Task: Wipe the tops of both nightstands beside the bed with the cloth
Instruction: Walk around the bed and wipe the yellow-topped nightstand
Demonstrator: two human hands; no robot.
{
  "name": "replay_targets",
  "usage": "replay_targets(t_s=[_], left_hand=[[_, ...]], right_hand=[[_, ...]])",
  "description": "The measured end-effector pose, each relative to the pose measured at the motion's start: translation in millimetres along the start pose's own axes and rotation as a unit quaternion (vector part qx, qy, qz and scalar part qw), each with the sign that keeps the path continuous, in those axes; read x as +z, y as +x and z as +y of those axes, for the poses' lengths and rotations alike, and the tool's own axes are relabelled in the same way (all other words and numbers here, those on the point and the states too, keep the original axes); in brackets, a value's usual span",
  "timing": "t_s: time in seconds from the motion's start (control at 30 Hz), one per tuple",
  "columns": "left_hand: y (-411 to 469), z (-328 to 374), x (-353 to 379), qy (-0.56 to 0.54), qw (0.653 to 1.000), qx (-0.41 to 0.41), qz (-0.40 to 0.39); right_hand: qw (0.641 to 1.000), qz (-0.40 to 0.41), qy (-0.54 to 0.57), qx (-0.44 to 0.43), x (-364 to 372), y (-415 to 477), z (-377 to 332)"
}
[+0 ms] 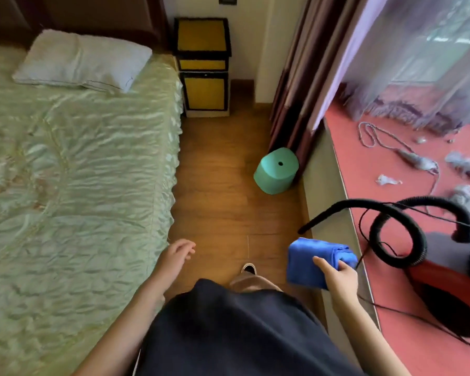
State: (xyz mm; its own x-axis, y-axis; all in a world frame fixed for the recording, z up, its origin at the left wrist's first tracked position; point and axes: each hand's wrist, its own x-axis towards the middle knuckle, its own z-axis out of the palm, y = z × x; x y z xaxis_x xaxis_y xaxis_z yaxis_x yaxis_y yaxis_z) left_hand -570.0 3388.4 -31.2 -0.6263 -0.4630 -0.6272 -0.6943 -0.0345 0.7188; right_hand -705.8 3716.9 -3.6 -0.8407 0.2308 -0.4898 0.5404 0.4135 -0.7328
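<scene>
A yellow nightstand (202, 36) with black trim stands against the far wall, right of the bed's head. Its top looks bare. My right hand (337, 275) is closed on a folded blue cloth (314, 260), held low over the floor near the window ledge. My left hand (177, 253) hangs beside the bed's edge, fingers loosely apart, holding nothing. Both hands are far from the nightstand, with a strip of wooden floor between. Only one nightstand is in view.
A bed (73, 172) with a green satin cover and a pillow (82, 61) fills the left. A green plastic stool (276, 170) stands on the floor by dark curtains (296, 77). On the red window ledge (369, 169) sit a red vacuum cleaner (445, 289), its black hose and some fluff.
</scene>
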Motion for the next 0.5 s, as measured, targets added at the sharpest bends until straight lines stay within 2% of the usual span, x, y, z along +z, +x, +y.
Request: replay_targets(t_s=[0.27, 0.4, 0.5], left_hand=[[61.0, 23.1, -54.5, -0.101, 0.979, -0.090, 0.150], [115.3, 38.7, -81.2, -0.136, 0.965, -0.115, 0.193], [178.2, 69.4, -105.7, -0.140, 0.965, -0.110, 0.191]], right_hand=[[0.979, -0.176, -0.034, -0.094, 108.3, 99.4, -166.7], [0.971, -0.208, -0.043, -0.109, 165.9, 142.3, -224.5], [0.975, -0.191, -0.047, -0.103, 205.7, 176.5, -259.6]])
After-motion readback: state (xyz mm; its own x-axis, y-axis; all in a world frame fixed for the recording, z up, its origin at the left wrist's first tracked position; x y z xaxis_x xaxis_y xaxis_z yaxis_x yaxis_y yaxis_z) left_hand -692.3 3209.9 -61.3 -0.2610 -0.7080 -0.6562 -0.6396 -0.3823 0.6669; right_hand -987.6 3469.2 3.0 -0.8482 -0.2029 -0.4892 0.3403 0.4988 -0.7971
